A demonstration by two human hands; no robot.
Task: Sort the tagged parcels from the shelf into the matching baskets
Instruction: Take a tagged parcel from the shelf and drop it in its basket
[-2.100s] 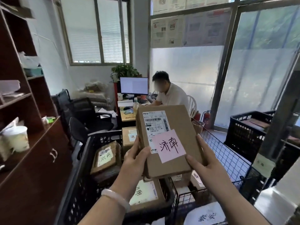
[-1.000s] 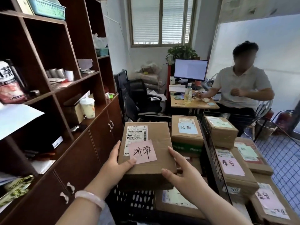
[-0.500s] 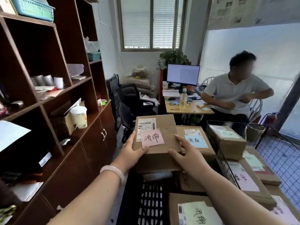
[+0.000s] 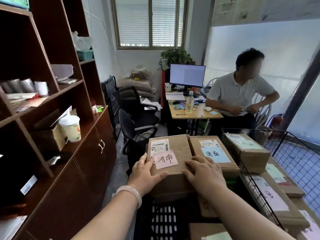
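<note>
Fingers [image 4: 144, 160] of the left hand [image 4: 145, 174] wrap the near left corner of the pink-tagged parcel [image 4: 174, 148], thumb laid across its top edge. The right hand [image 4: 206, 172] lies spread flat on the top at its right side, gripping nothing. That parcel sits high in the black basket [image 4: 155, 220], touching the blue-tagged parcel [image 4: 216, 154], with the wire basket [image 4: 242, 170] beyond. Its taped cardboard looks stiff, dry and probably light, so it is best held by opposite side walls, never by the paper tag [image 4: 165, 159].
</note>
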